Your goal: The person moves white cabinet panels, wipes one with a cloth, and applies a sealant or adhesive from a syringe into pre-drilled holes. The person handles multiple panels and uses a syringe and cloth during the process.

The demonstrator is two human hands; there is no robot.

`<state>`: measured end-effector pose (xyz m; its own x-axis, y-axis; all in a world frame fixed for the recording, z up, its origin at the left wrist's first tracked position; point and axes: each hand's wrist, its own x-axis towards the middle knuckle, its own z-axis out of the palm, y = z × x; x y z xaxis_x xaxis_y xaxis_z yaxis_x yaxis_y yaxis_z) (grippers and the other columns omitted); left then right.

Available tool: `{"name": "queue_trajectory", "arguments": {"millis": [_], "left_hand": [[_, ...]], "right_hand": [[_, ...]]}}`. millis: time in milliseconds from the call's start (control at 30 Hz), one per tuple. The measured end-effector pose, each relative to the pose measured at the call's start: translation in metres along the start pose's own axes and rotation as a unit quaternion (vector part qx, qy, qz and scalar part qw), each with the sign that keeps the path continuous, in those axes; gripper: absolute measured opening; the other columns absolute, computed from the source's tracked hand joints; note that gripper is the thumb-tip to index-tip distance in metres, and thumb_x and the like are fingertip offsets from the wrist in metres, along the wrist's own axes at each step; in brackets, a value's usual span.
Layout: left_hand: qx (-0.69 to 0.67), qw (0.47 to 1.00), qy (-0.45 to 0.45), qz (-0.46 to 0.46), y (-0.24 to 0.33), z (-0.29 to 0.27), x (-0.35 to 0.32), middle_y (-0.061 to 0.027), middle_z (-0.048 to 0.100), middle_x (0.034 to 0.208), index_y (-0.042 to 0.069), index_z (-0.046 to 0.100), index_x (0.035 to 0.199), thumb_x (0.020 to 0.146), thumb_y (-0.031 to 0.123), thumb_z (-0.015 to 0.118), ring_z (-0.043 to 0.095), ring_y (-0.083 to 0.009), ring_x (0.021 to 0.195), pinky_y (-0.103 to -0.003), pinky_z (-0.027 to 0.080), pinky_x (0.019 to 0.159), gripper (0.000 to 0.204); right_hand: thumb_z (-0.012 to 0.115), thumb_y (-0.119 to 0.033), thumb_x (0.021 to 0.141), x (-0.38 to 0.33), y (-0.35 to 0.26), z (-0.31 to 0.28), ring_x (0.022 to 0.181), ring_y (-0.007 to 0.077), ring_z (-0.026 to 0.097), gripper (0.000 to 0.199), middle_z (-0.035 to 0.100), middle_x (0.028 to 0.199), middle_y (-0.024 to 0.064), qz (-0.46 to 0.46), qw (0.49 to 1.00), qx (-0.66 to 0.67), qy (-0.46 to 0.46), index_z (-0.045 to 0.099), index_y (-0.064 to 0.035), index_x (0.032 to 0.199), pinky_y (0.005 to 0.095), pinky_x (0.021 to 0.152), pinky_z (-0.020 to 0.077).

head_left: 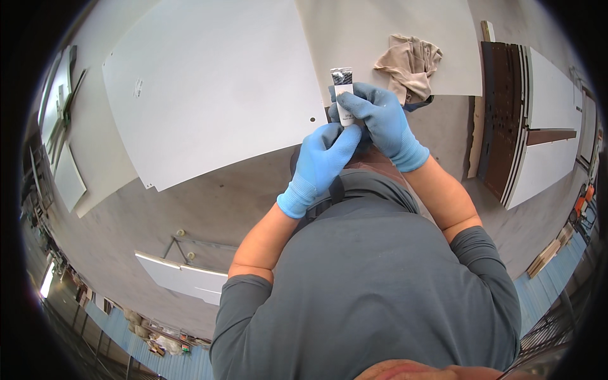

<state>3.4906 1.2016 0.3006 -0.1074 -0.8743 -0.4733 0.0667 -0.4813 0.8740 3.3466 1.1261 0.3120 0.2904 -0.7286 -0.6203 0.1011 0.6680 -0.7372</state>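
Note:
Both of my hands wear blue gloves and meet in front of my chest, over the edge of a large white panel [215, 101]. My right hand [380, 123] grips a small white tube [343, 95] with a dark crimped end pointing up. My left hand [320, 161] comes up from below and closes around the tube's lower end, which is hidden by the fingers. A second white panel [380, 31] lies just behind the tube.
A crumpled beige cloth [411, 66] lies on the far panel to the right of my hands. Dark brown and white boards [513, 120] are stacked at the right. A narrow white board on a metal frame [183, 275] stands at lower left on the grey floor.

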Motion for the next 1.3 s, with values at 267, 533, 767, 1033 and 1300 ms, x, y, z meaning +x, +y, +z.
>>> {"name": "queue_trajectory", "arguments": {"millis": [267,533,767,1033,1300], "left_hand": [[0.145,0.987,-0.019,0.061,-0.004,0.0,-0.003,-0.0081,0.068,0.097,-0.002,0.068,0.122,0.095,0.014,0.073,0.065,-0.0162,0.081,-0.031,0.054,0.072,0.032],[0.036,0.997,-0.046,-0.056,0.035,0.012,-0.012,-0.0035,0.07,0.08,-0.003,0.075,0.1,0.103,0.026,0.066,0.063,-0.0086,0.074,-0.026,0.051,0.07,0.031],[-0.109,0.99,0.008,-0.085,0.051,0.042,-0.017,-0.0063,0.075,0.089,-0.005,0.074,0.112,0.103,0.024,0.066,0.068,-0.0104,0.08,-0.026,0.055,0.074,0.031],[-0.039,0.997,0.022,-0.064,0.061,0.052,-0.017,-0.0087,0.076,0.091,-0.006,0.071,0.12,0.102,0.023,0.071,0.07,-0.01,0.074,-0.024,0.056,0.065,0.034],[-0.028,0.996,0.083,-0.007,0.059,0.065,-0.021,-0.009,0.077,0.098,-0.004,0.073,0.121,0.104,0.021,0.068,0.073,-0.0107,0.081,-0.025,0.058,0.067,0.031]], "right_hand": [[0.063,-0.018,0.103,-0.015,-0.003,-0.01,0.087,0.0121,0.068,0.028,0.074,0.1,0.0084,0.014,0.999,-0.025,-0.021,0.068,0.0054,0.119,0.0274,0.083,0.0573],[0.058,-0.014,0.103,-0.042,-0.028,-0.053,0.101,0.0149,0.071,0.034,0.078,0.11,0.0124,-0.138,0.985,-0.092,-0.054,0.07,0.0056,0.128,0.0295,0.094,0.0561],[0.056,-0.012,0.103,-0.057,-0.037,-0.072,0.096,0.0112,0.069,0.032,0.078,0.107,0.0092,-0.153,0.973,-0.155,-0.08,0.071,0.0041,0.126,0.0282,0.088,0.0553],[0.056,-0.008,0.105,-0.07,-0.039,-0.076,0.1,0.0128,0.069,0.029,0.075,0.113,0.0092,-0.116,0.972,-0.193,-0.073,0.07,0.0051,0.127,0.0279,0.09,0.0576],[0.063,-0.015,0.1,-0.074,-0.038,-0.077,0.084,0.006,0.063,0.03,0.075,0.095,0.0023,-0.127,0.984,-0.124,-0.007,0.075,0.0021,0.121,0.0231,0.074,0.0523]]}}
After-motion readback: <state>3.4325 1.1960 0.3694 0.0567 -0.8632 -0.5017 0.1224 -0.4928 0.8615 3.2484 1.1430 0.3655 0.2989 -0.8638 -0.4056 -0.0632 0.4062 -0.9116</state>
